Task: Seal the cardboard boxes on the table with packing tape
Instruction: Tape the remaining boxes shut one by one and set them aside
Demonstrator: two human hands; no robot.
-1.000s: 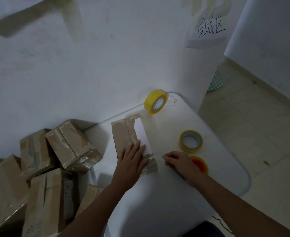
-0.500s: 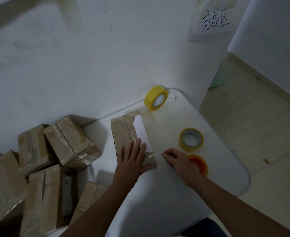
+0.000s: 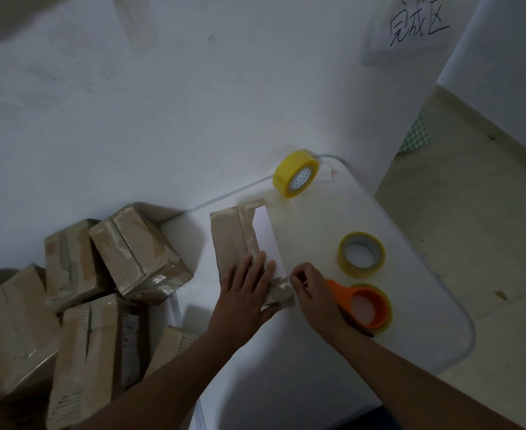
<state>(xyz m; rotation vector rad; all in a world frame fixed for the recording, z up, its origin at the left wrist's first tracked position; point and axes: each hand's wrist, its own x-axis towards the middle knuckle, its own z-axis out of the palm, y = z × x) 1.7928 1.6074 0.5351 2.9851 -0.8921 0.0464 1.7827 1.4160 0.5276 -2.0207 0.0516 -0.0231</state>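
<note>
Left hand [image 3: 245, 293] lies flat, fingers spread, pressing on the near end of the cardboard box [image 3: 240, 240], as it did a second ago. Right hand [image 3: 312, 293] has its fingertips drawn together in a pinch at the box's near right corner; what it pinches is too thin to make out. It has shifted slightly toward the box, so the orange tape dispenser [image 3: 368, 307] behind it, earlier mostly covered, now shows its handle and ring. The box lies on the white surface [image 3: 410, 336], a white strip [image 3: 267, 240] along its right side. A flat tape roll [image 3: 360, 254] sits beyond the dispenser; a yellow tape roll [image 3: 295, 173] stands on edge near the wall [image 3: 162, 119]. A heap of taped boxes [image 3: 85, 290] fills the left, partly cut off by the frame edge. A paper sign [image 3: 416, 26] with handwritten characters hangs on the wall; pale floor [image 3: 488, 212] lies to the right. Lighting is dim, and tape edges on the box are hard to read.
</note>
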